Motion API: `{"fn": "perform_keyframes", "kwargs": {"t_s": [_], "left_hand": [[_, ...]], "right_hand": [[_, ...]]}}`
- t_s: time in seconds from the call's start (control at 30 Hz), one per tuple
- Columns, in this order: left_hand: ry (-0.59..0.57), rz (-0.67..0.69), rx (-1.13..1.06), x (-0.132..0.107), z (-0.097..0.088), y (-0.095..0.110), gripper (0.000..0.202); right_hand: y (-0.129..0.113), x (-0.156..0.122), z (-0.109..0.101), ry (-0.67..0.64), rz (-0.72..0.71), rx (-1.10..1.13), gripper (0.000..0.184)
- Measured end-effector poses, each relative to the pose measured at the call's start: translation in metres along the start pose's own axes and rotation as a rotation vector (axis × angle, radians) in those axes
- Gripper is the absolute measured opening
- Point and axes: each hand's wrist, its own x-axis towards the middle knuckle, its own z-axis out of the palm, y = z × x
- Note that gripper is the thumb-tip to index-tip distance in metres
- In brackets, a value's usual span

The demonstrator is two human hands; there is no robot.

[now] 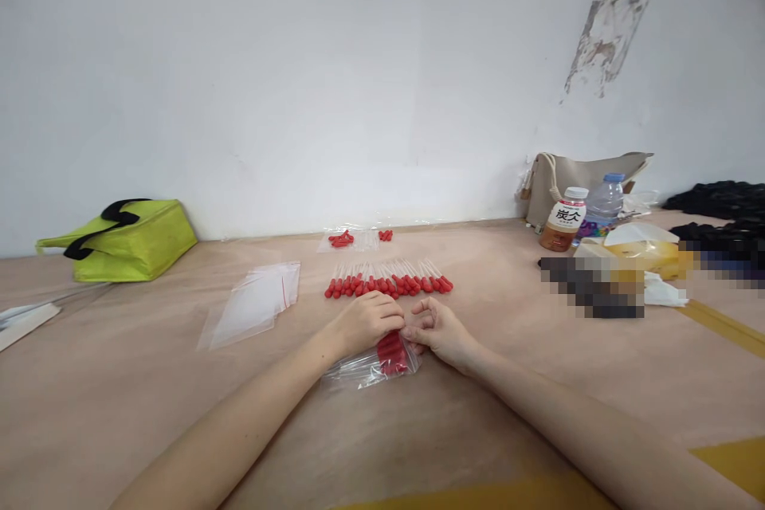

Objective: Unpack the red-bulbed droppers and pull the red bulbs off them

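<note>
A clear plastic bag [358,370] lies in front of me with red-tipped sticks [392,355] bunched at its right end. My left hand [371,322] curls its fingers over the bag's upper edge. From the other side, my right hand [441,335] pinches the same bag near its right corner, thumb against index finger. The two hands almost meet, and their fingers hide part of the edge between them. Just beyond them is a row of thin white sticks with red bulb-like tips [388,284], tips toward me.
Flat clear zip bags [254,303] are stacked to the left. Small bags with red pieces [342,239] lie near the wall. A lime-green bag [135,239] stands far left. At right are a drink bottle [563,221], a water bottle [603,207], a beige bag [541,175] and wrappers [642,243].
</note>
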Motion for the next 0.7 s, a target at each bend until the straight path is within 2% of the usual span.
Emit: {"fn": "perform_keyframes", "kwargs": {"t_s": [0.17,0.27,0.43,0.6,0.7], "left_hand": [[-0.051,-0.032,-0.022,-0.004,-0.001,-0.002,0.017],[-0.055,-0.070,-0.044,-0.005,-0.001,-0.001,0.017],[-0.037,-0.117,-0.064,-0.008,0.000,-0.003,0.019],[-0.024,-0.148,-0.063,-0.011,0.001,-0.005,0.019],[-0.016,-0.152,-0.061,-0.011,0.001,-0.006,0.019]], "right_hand": [[0.000,0.002,-0.004,-0.085,0.000,0.025,0.041],[0.003,0.001,-0.006,-0.147,-0.032,-0.042,0.028],[0.008,-0.005,-0.007,-0.170,-0.271,-0.284,0.022],[0.005,-0.013,-0.006,-0.043,-0.550,-0.649,0.012],[0.003,-0.014,-0.008,-0.003,-0.625,-0.747,0.008]]}}
